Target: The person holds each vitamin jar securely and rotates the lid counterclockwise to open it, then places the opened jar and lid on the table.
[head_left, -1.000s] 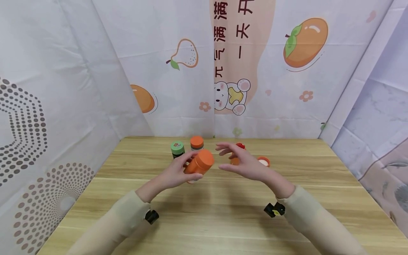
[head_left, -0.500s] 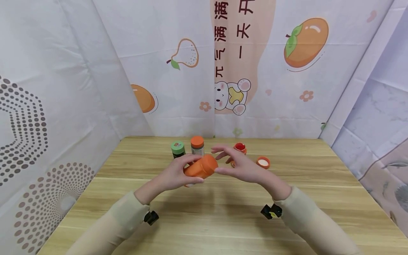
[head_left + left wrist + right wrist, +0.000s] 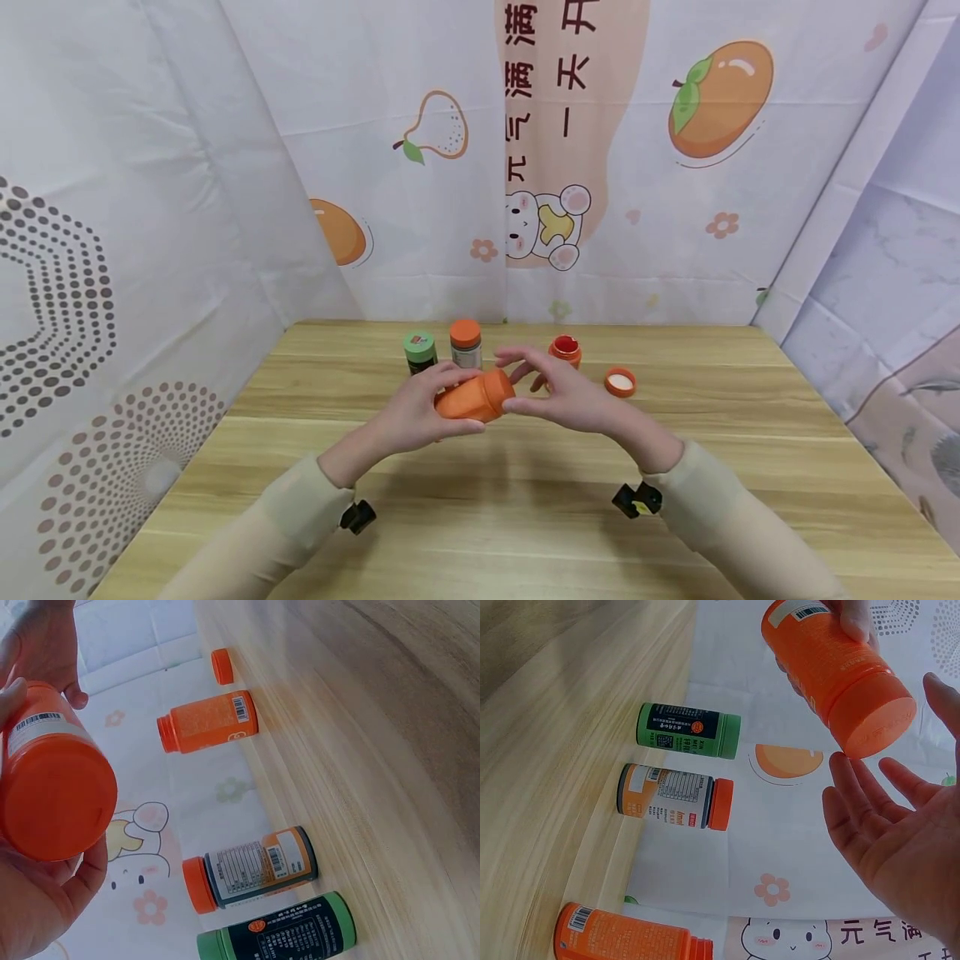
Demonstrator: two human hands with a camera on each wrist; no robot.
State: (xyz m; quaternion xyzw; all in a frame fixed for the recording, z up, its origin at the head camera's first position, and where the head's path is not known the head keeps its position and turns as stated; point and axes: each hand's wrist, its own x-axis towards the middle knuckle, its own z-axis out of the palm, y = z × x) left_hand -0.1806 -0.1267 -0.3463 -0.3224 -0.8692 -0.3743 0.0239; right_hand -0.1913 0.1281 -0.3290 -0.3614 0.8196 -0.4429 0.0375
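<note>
My left hand point(image 3: 416, 410) grips an orange plastic bottle point(image 3: 467, 400) around its body, off the table. The bottle is tipped sideways, with its orange screw cap point(image 3: 874, 716) on and facing my right hand point(image 3: 564, 392). That hand is spread, its thumb and fingers on either side of the cap and its fingertips right at the cap's edge. In the left wrist view the held bottle's base point(image 3: 60, 799) faces the camera. Behind my right hand an uncapped orange bottle point(image 3: 206, 724) stands on the table, its loose cap point(image 3: 620, 382) lying to its right with the white inside up.
A green-capped bottle with a black label point(image 3: 420, 350) and an orange-capped bottle with a white label point(image 3: 466, 342) stand toward the back of the wooden table point(image 3: 480, 533). A printed curtain point(image 3: 420, 225) hangs behind the table's back edge.
The held bottle has tipped further over, turning its cap toward the right. My right hand has moved left to the cap, bringing the uncapped bottle's mouth into view.
</note>
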